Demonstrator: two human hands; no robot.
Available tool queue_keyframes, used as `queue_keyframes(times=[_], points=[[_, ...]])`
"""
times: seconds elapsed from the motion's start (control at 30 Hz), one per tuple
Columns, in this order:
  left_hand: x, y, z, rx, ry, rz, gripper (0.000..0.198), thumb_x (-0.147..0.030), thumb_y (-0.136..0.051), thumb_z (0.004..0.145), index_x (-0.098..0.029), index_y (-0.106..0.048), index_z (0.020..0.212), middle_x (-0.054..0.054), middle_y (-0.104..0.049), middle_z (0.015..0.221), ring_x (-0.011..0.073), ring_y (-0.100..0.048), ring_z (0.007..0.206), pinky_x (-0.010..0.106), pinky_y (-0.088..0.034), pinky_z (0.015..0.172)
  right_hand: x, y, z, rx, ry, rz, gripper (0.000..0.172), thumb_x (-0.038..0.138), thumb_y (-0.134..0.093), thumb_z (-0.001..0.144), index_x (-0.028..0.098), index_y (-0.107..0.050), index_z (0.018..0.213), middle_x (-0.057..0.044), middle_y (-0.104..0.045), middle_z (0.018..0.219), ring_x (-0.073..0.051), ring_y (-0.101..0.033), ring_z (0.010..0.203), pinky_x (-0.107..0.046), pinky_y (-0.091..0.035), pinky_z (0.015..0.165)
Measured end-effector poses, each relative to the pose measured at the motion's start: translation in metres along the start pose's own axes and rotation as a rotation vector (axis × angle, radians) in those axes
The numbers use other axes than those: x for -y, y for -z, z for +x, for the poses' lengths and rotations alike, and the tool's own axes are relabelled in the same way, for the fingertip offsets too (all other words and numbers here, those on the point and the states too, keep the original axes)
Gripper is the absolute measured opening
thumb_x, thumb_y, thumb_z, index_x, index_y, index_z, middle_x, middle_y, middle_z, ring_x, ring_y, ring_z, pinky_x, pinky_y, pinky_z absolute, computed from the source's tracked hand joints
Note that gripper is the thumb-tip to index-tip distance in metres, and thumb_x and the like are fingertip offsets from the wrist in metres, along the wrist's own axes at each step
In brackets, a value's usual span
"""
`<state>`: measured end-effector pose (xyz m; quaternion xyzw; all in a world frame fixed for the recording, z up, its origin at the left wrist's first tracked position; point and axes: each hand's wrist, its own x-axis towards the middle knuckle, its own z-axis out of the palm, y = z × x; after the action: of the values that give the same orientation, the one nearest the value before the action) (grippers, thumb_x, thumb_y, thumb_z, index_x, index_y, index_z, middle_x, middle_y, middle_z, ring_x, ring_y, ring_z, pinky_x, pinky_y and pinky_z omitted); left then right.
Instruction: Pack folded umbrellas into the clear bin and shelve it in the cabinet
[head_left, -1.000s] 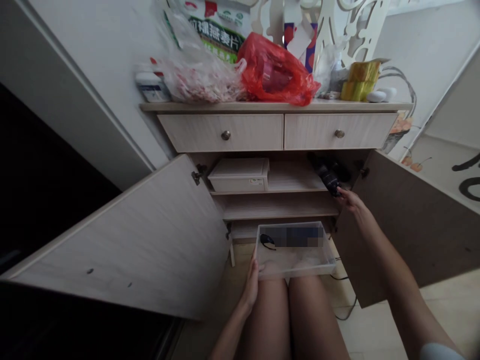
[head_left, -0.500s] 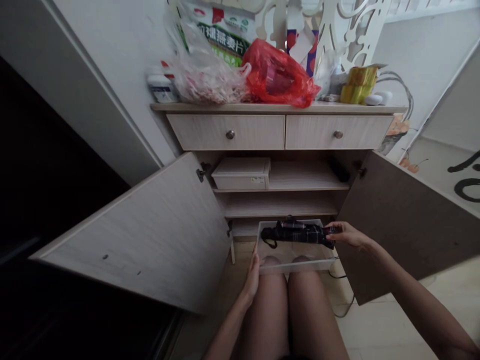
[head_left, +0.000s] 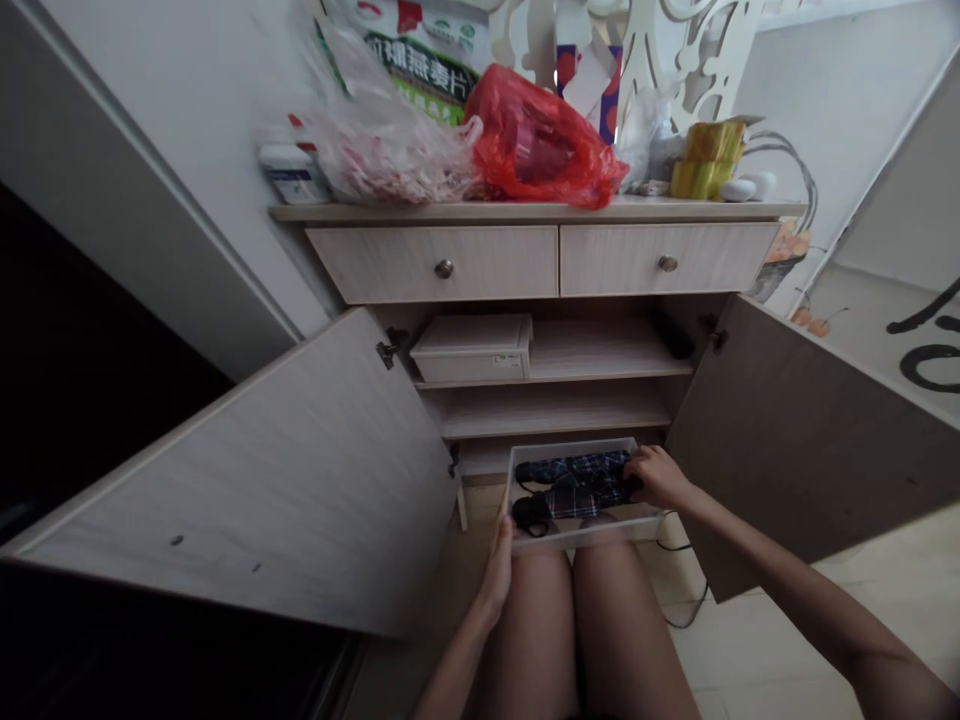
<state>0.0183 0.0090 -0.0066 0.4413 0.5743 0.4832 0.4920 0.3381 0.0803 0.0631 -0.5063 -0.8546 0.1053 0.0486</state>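
Note:
A clear plastic bin (head_left: 517, 462) rests on my knees in front of an open wooden cabinet (head_left: 555, 410). Two folded plaid umbrellas lie inside it: one (head_left: 574, 468) along the far side, the other (head_left: 564, 502) in front of it. My right hand (head_left: 658, 476) is in the bin's right end, fingers curled on the handle end of the nearer umbrella. My left hand (head_left: 499, 568) grips the bin's near left corner.
Both cabinet doors (head_left: 300, 470) stand wide open to either side. A lidded white box (head_left: 472, 350) sits on the upper shelf. Bags, a red plastic bag (head_left: 536, 140) and yellow packs crowd the cabinet top. A cable (head_left: 686, 612) trails on the floor at right.
My right hand took a dark umbrella from the upper shelf's right end, carried it down, and laid it in the bin beside the one there. My left hand stayed on the bin.

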Motion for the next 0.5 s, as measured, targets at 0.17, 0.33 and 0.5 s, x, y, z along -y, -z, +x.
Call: queue_keyframes(times=[0.17,0.33,0.5], points=[[-0.010,-0.004,-0.001,0.016,-0.047,-0.010,0.078,-0.076,-0.042,0.084,-0.023,-0.055,0.139,0.007,-0.044,0.155,0.0254,-0.020,0.151,0.042,-0.014,0.125,-0.029,0.018,0.032,-0.006,0.006,0.156,0.028,0.041,-0.076,0.076,0.029,-0.076,0.100,-0.007,-0.069,0.104,-0.026,-0.061,0.101,-0.033,-0.046,0.089],[-0.007,-0.003,-0.001,0.014,-0.024,-0.005,0.077,-0.075,-0.042,0.084,-0.023,-0.056,0.139,0.006,-0.048,0.152,0.0257,-0.021,0.151,0.041,-0.014,0.125,-0.109,0.078,0.092,-0.464,-0.564,-0.009,0.040,0.033,-0.054,0.094,0.015,-0.063,0.128,-0.019,-0.057,0.129,-0.032,-0.053,0.120,-0.041,-0.043,0.099],[0.006,0.000,0.002,-0.022,0.045,-0.002,0.074,-0.072,-0.043,0.085,-0.022,-0.057,0.139,0.007,-0.048,0.152,0.0277,-0.021,0.151,0.045,-0.015,0.125,-0.175,0.103,0.134,-0.400,-0.869,0.054,0.054,0.009,-0.049,0.089,0.005,-0.046,0.143,-0.030,-0.048,0.136,-0.036,-0.049,0.128,-0.046,-0.042,0.101]])
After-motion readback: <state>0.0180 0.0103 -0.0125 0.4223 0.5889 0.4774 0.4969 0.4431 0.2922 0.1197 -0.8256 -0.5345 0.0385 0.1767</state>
